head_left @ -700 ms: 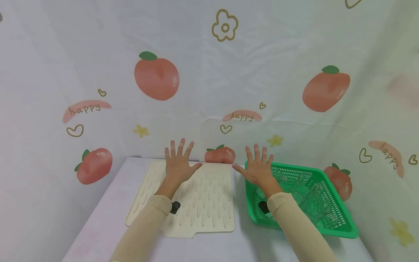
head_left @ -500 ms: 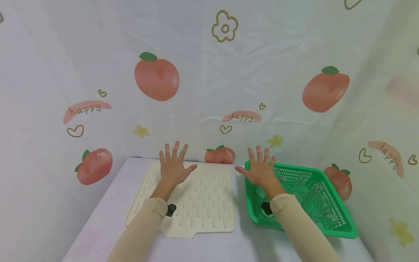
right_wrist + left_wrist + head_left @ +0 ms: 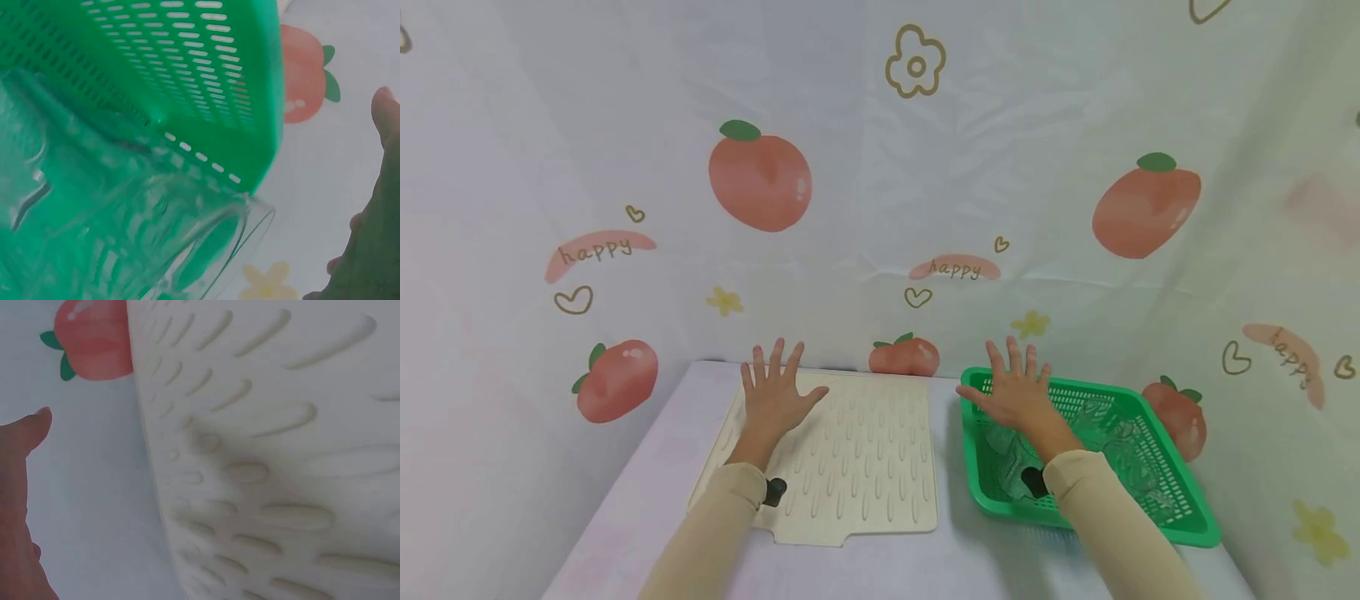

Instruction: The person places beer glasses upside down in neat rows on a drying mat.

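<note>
My left hand (image 3: 772,403) is raised with fingers spread over the left part of a cream drying mat (image 3: 872,454) with raised ridges. It holds nothing. Fingers likewise spread, my right hand (image 3: 1017,400) hovers over the left back of a green plastic basket (image 3: 976,487), also holding nothing. Several clear glass vessels (image 3: 1017,468) lie inside the basket, partly hidden by my right forearm. The right wrist view shows the wide rim of one clear glass (image 3: 234,244) close up. At the left edge of the left wrist view, my thumb (image 3: 28,434) points away from the mat.
Both things lie on a pale table (image 3: 880,575), the mat left and the basket right, with a narrow strip of tabletop between. A white curtain (image 3: 865,183) printed with peaches hangs behind and at the sides. Dark wrist cameras sit at both cuffs.
My two hands have moved apart: the left one leftward and a little down over the mat, the right one rightward over the basket. Mat and basket have stayed put.
</note>
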Tool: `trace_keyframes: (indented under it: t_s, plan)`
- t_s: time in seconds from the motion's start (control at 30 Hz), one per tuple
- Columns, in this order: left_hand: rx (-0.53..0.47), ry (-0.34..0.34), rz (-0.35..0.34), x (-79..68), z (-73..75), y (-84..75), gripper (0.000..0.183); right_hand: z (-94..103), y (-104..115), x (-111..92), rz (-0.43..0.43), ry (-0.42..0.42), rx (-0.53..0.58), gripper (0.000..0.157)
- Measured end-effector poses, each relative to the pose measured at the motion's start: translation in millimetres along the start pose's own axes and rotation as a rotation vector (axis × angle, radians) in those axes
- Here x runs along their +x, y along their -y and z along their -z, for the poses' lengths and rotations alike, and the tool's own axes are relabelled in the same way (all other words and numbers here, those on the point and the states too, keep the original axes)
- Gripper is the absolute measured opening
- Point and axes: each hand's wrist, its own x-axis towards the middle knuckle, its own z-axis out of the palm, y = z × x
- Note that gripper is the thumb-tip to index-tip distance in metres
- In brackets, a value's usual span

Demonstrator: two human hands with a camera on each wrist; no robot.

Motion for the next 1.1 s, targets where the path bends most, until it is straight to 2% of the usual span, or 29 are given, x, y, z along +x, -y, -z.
trace_keyframes:
  t_s: [0.17, 0.4, 0.7, 1.1]
  plan:
    - [-0.012, 0.023, 0.039, -5.2, -4.2, 16.7, 0.095, 1.6, -6, -3, -0.008, 0.019, 0.001, 0.100]
    - [-0.053, 0.069, 0.049, -13.6, -11.8, 35.2, 0.095, -5.7, -27, -2, 0.008, 0.026, 0.001, 0.105]
    - [-0.128, 0.134, 0.103, -20.5, -25.5, 60.8, 0.103, 3.0, -32, -14, 0.014, 0.059, 0.000, 0.107]
    - [-0.191, 0.259, 0.177, -36.6, -24.4, 77.7, 0.111, 2.9, -41, -14, -0.001, 0.121, 0.019, 0.113]
